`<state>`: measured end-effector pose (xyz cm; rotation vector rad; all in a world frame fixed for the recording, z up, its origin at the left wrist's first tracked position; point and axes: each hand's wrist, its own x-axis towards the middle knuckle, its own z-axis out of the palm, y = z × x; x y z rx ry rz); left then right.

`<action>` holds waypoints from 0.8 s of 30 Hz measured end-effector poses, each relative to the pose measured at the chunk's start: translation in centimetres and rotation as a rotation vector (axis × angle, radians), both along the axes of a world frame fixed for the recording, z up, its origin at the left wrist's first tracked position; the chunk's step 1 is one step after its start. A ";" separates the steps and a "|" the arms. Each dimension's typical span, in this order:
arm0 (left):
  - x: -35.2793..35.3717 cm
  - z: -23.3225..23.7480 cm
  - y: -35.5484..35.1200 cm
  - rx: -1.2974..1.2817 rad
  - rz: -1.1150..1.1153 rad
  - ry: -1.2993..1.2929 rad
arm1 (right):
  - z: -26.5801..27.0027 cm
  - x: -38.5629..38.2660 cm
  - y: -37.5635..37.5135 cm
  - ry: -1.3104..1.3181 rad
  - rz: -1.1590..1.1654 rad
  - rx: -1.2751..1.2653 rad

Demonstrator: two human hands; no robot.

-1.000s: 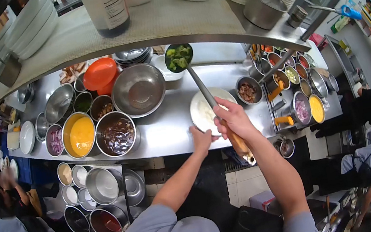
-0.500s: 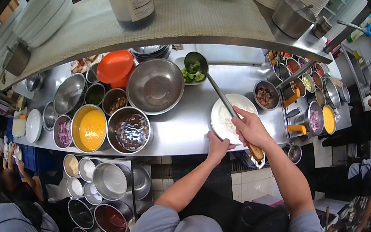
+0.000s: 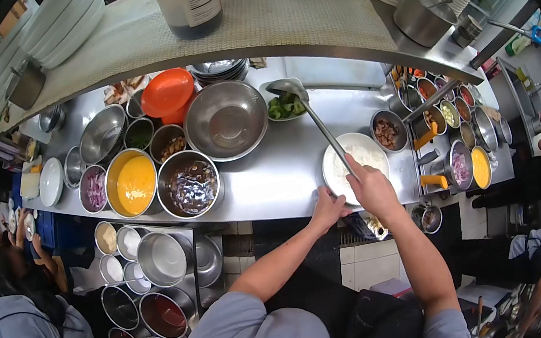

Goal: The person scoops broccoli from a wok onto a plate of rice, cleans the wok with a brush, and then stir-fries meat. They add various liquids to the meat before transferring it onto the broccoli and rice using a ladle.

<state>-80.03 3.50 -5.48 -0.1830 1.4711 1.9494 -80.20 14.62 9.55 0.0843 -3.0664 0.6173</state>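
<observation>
My right hand (image 3: 374,188) is wrapped around the handle of a long metal ladle (image 3: 328,133). The ladle's head reaches forward over a small white bowl of green vegetable pieces (image 3: 285,108), with its rounded back partly showing. Against the near edge of the steel counter, my left hand (image 3: 328,209) grips the rim of a white bowl (image 3: 384,164) at its near left side. White food, of a kind I cannot make out, lies in this bowl. The ladle's shaft crosses above the bowl, and my right hand covers part of it.
Left of the white bowl stand a large steel mixing bowl (image 3: 230,143), a pot of dark liquid (image 3: 192,188) and a pot of yellow liquid (image 3: 135,183). A bowl of browned meat pieces (image 3: 387,134) is on the right. A shelf (image 3: 304,22) with stacked dishes overhangs the counter. Co-workers stand either side.
The ladle's head has turned over, so its back now shows above the greens. The white bowl and both my hands have shifted a little to the right.
</observation>
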 end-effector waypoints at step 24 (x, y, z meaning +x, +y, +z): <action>13.8 -0.2 1.0 -0.020 -1.366 0.507 | 4.0 43.7 -5.8 0.694 -0.983 -1.697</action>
